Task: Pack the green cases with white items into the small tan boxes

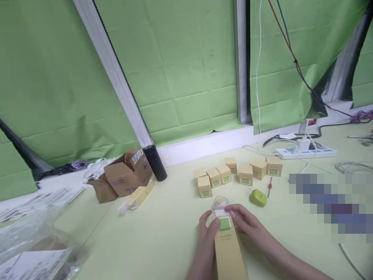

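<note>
A long tan cardboard box [230, 252] with a green square label lies in front of me, its far end lifted toward the middle of the table. My left hand [207, 233] grips its left side, thumb on top near the label. My right hand [244, 219] is closed at the far end, fingertips on the white flap [222, 212]. Just past the flap sits a small clear item [220, 202] with a yellow label; its kind is unclear. A green rounded case [258, 198] and a red-handled screwdriver [269, 187] lie to the right of my hands.
Several small tan boxes [205, 187] stand beyond my hands. At the back right is a white power strip [305, 153] with cables. An open brown carton [128, 175] and a yellow box [140, 195] lie left, near plastic bags [37, 233]. A blurred patch covers the right side.
</note>
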The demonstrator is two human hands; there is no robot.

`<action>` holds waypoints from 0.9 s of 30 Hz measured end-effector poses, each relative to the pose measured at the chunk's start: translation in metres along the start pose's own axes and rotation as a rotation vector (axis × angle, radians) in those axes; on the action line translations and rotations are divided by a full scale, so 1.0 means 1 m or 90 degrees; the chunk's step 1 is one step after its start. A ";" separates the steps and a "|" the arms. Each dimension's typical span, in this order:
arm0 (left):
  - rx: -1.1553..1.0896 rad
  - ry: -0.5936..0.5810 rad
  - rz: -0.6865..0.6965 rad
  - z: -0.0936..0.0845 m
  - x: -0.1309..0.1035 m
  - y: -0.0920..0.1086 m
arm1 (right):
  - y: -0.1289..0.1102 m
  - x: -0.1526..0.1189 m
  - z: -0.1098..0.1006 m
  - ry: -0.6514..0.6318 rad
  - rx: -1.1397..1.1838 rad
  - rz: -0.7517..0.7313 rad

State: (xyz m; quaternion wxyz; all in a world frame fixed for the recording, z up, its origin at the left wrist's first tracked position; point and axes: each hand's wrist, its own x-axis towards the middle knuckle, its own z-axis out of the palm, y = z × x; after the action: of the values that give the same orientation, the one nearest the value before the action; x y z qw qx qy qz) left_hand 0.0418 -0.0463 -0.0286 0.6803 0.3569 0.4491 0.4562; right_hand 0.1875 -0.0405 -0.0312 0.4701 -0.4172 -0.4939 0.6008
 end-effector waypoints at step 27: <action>0.081 0.027 0.056 -0.001 -0.008 0.008 | -0.006 -0.004 -0.017 -0.095 -0.199 -0.123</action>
State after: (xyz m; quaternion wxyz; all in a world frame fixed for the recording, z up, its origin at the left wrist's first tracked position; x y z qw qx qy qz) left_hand 0.0372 -0.0514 -0.0198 0.6260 0.4092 0.4753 0.4633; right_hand 0.2056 -0.0407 -0.0276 0.4175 -0.3899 -0.6523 0.4982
